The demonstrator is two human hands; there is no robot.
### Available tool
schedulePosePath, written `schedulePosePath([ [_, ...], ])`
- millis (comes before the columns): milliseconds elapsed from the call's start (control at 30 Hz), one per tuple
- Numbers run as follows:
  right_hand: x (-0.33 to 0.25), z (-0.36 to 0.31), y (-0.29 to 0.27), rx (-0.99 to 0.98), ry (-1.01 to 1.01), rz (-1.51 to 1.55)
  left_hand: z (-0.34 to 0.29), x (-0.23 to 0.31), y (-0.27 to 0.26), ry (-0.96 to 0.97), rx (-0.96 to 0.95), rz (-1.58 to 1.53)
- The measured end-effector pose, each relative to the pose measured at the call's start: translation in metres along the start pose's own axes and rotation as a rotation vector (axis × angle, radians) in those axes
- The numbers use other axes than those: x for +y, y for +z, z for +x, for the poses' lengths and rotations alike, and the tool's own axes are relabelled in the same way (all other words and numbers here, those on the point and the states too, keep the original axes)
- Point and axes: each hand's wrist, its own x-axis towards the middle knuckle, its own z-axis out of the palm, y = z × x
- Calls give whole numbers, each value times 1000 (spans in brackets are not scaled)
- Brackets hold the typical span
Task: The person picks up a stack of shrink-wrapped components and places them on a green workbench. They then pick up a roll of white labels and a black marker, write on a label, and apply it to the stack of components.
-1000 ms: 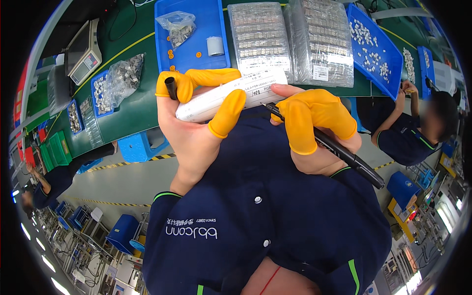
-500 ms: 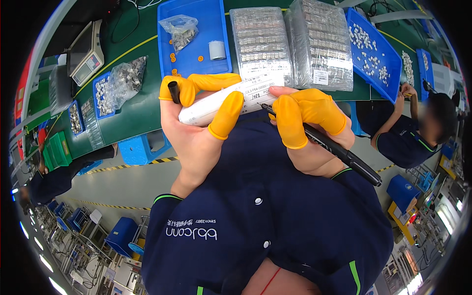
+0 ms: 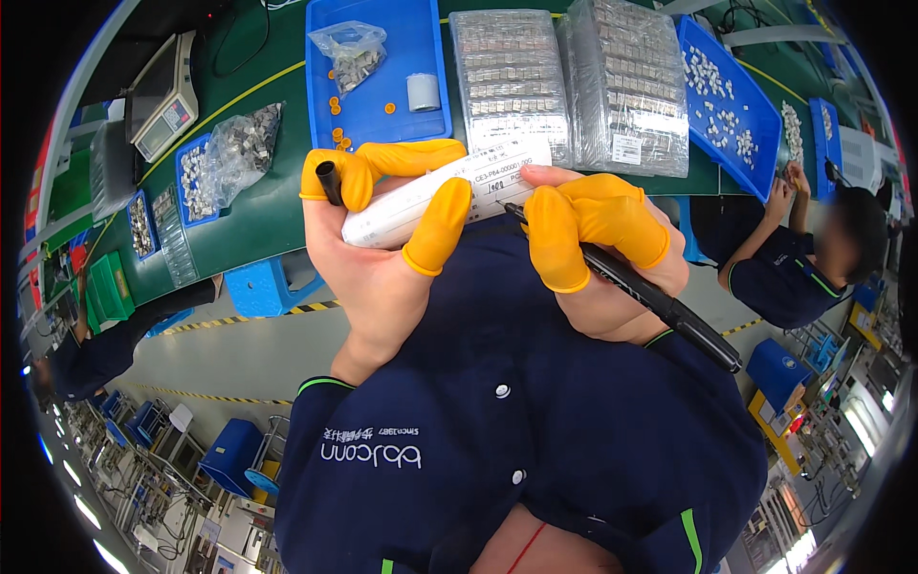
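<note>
A white roll of printed labels (image 3: 411,208) lies in my left hand (image 3: 387,230), whose fingers wear yellow finger cots. The same hand also pinches a black marker cap (image 3: 328,182) among its fingers. My right hand (image 3: 607,253), in yellow finger cots too, grips a black marker (image 3: 660,301). The marker's bare tip meets or nearly meets the label's printed face, just below some handwriting. A bare fingertip of the right hand touches the label's edge. Both hands are in front of my chest, near the bench edge.
Behind my hands, a blue tray (image 3: 378,19) holds a bag of parts, orange pieces and a small white roll (image 3: 423,93). Wrapped stacks of parts (image 3: 626,86) stand beside it. A blue bin (image 3: 765,143) holds white parts; a scale (image 3: 164,110) sits left. A co-worker (image 3: 803,258) sits right.
My left hand and the label roll have shifted very slightly to the left. The marker has moved a little the same way, its tip still at the label.
</note>
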Motion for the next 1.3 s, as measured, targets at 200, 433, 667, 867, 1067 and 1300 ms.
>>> schedulePosePath([
  [200, -1, -1, 3, 16, 52, -2, 1, -5, -2, 14, -7, 0],
  [433, -1, -1, 4, 27, 73, 5, 3, -3, -3, -6, 0, 22],
  [667, 1, 0, 2, 0, 41, -8, 2, -2, -1, -14, 1, 10],
  [867, -1, 1, 1, -4, 59, -13, 3, -3, -1, -12, -3, 9],
  [1067, 1, 0, 3, 11, 59, 3, 2, -3, -2, -9, -19, 45],
  [1300, 3, -3, 5, 37, 86, 28, 3, -6, -1, 7, -9, 28],
])
